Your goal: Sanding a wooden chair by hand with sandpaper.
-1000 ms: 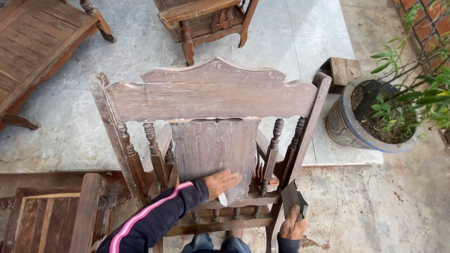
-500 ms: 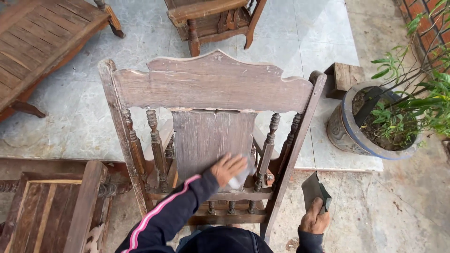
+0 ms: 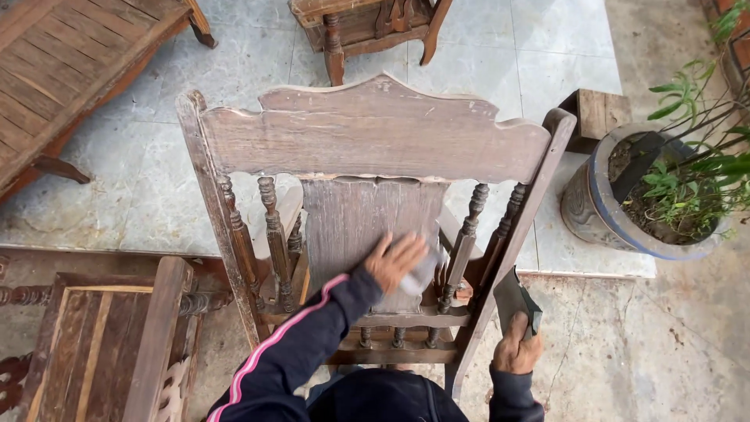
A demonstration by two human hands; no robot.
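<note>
Seen from above, a person stands behind a weathered wooden chair (image 3: pixel 367 141), which sits upright on a tiled floor (image 3: pixel 500 55) with its carved top rail nearest the camera's centre. The left hand (image 3: pixel 394 260), in a dark sleeve with a pink stripe, lies flat with fingers spread on the chair's wide central back slat (image 3: pixel 367 215), pressing a small pale pad or cloth (image 3: pixel 426 270) against the wood; what the pad is made of cannot be told. The right hand (image 3: pixel 516 350) is off to the right of the chair's side post, fingers pinched around a dark folded sheet (image 3: pixel 516 301) that looks like sandpaper, held just beside the post without touching it. Turned spindles (image 3: pixel 273 234) flank the slat. A round pot with a green plant (image 3: pixel 648 195) stands to the right, and other wooden furniture (image 3: pixel 101 344) lies nearby.
</note>
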